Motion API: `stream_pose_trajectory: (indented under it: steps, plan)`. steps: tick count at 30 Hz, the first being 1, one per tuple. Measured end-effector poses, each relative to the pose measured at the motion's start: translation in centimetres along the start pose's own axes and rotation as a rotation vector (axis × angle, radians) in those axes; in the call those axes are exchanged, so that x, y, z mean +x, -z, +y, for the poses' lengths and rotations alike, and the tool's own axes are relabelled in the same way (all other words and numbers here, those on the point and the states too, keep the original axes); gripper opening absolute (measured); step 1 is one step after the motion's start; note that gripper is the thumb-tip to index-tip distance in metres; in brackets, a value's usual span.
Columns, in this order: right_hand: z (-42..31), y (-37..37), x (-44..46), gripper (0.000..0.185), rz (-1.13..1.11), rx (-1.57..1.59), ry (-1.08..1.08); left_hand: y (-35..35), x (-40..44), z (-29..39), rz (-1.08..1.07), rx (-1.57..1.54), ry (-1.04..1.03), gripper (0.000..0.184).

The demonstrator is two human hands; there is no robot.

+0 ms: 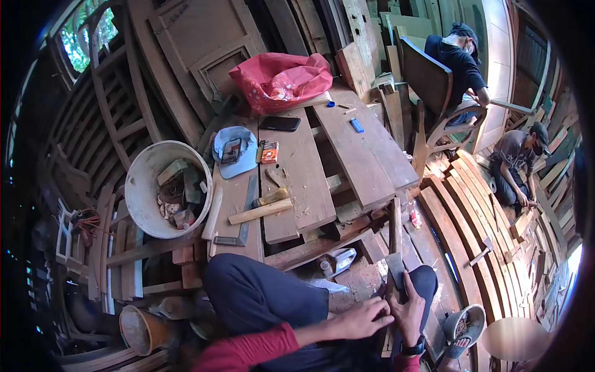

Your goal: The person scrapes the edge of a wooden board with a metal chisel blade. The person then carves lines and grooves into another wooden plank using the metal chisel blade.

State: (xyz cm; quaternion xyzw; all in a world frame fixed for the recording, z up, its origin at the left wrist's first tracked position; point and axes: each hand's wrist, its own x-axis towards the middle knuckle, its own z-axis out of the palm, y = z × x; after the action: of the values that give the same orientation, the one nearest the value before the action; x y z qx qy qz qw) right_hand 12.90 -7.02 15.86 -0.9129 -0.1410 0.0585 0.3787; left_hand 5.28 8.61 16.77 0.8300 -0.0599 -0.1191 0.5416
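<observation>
My right hand [409, 315], with a dark watch at the wrist, is closed around a flat dark grey piece [395, 268] beside my right knee. That piece lies against a narrow wooden strip [396, 226] that runs up and away from me; its exact kind is unclear. Reaching across from the left in a red sleeve, my left hand [362, 319] has its fingers curled against the right hand. What those fingers hold, if anything, is hidden. Beyond my knees, a wooden-handled tool [271, 198], a wood stick [260, 211] and a metal square [246, 217] lie on planks.
A white bucket [137, 198] of scraps stands left. On the planks are a red bag [282, 84], a cap [249, 160], a phone [280, 124] and a blue lighter [356, 126]. Curved timbers [449, 232] with a hammer [481, 251] lie right. Two people work beyond.
</observation>
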Motion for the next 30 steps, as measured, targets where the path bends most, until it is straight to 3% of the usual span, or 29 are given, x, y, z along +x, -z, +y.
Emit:
stream_pose_trajectory:
  steps: [1, 3, 4, 7, 8, 11, 13, 14, 17, 19, 21, 23, 25, 26, 27, 30]
  plan:
    - [-0.1, -0.4, -0.1, 0.067, 0.034, 0.034, -0.019, -3.3, -0.2, -1.4, 0.166, 0.083, -0.027, 0.052]
    - [0.3, -0.2, -0.1, 0.071, 0.077, 0.053, -0.034, -5.7, -0.4, -0.8, 0.203, -0.130, 0.150, 0.066]
    - [0.7, 0.0, -0.3, 0.073, 0.091, 0.085, -0.052, -6.8, -0.2, -1.3, 0.286, -0.161, 0.092, 0.076]
    - [1.4, 0.8, -1.0, 0.073, 0.149, 0.093, -0.041, -8.7, -0.3, -2.4, 0.397, -0.321, 0.115, 0.083]
    - [1.5, 1.2, -1.2, 0.074, 0.135, 0.070, -0.088, -9.0, -0.2, -3.0, 0.409, -0.239, 0.087, 0.089]
    - [2.3, 1.4, -2.0, 0.066, 0.127, 0.069, -0.190, -8.9, -0.2, -3.8, 0.344, -0.387, 0.115, 0.091]
    - [4.9, 0.8, -3.1, 0.044, 0.194, -0.027, -0.091, -8.8, -0.2, -4.5, 0.317, -0.441, 0.136, 0.090]
    - [4.8, 1.8, -3.7, 0.034, -0.018, 0.105, -0.403, -9.1, -0.1, -5.5, 0.259, -0.502, 0.164, 0.090]
    - [2.8, 2.3, -5.0, 0.033, -0.108, 0.123, -0.576, -8.4, -0.3, -4.2, 0.126, -0.810, 0.286, 0.086]
    - [2.8, 1.9, -6.0, 0.035, -0.144, 0.234, -0.680, -9.2, -0.6, -4.3, 0.222, -0.871, 0.278, 0.079]
    - [4.5, 1.2, -7.7, 0.037, -0.165, 0.224, -0.624, -8.3, -0.9, -4.0, 0.268, -0.832, 0.211, 0.073]
    - [4.3, 1.6, -8.1, 0.036, -0.232, 0.220, -0.709, -8.9, -1.6, -5.2, 0.309, -0.946, 0.260, 0.059]
    - [4.8, 1.4, -8.6, 0.036, -0.247, 0.296, -0.764, -9.2, -2.1, -6.4, 0.245, -1.286, 0.481, 0.053]
    - [5.0, 1.1, -8.8, 0.036, -0.237, 0.302, -0.780, -9.4, -2.4, -6.9, 0.330, -1.263, 0.457, 0.049]
    - [5.0, 0.8, -8.8, 0.036, -0.235, 0.279, -0.770, -9.2, -2.5, -7.6, 0.299, -1.232, 0.457, 0.059]
    - [5.0, 0.8, -8.7, 0.037, -0.221, 0.225, -0.718, -9.0, -2.8, -8.9, 0.320, -1.424, 0.552, 0.054]
